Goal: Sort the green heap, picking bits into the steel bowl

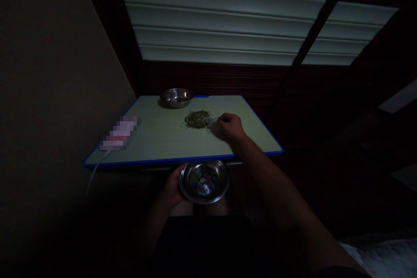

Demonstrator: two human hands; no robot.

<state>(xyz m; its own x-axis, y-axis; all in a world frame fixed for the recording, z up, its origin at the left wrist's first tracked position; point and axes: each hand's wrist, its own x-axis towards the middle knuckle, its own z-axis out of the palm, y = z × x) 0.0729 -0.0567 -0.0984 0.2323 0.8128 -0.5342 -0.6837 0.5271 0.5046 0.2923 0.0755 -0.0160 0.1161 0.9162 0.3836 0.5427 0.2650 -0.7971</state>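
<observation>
Below the front edge of the small table [156, 139], my left hand [173, 187] grips the left rim of a shiny metal bowl [204, 197]. A sticker and a few small specks show inside that bowl. Over the tabletop, my right hand [232, 125] is closed in a pinch around a small, clear, flat-looking piece [213, 124]; its exact kind is too dim to tell. The piece touches the right side of a loose pile of small greenish beans or seeds [197, 120], spread on the table.
A second metal bowl [177, 99] stands at the table's back left. A blurred-out phone-like object [120, 134] with a white cable [94, 171] lies at the left. Wall [65, 61] borders the left side; dark wood with pale slatted panels [215, 24] rises behind.
</observation>
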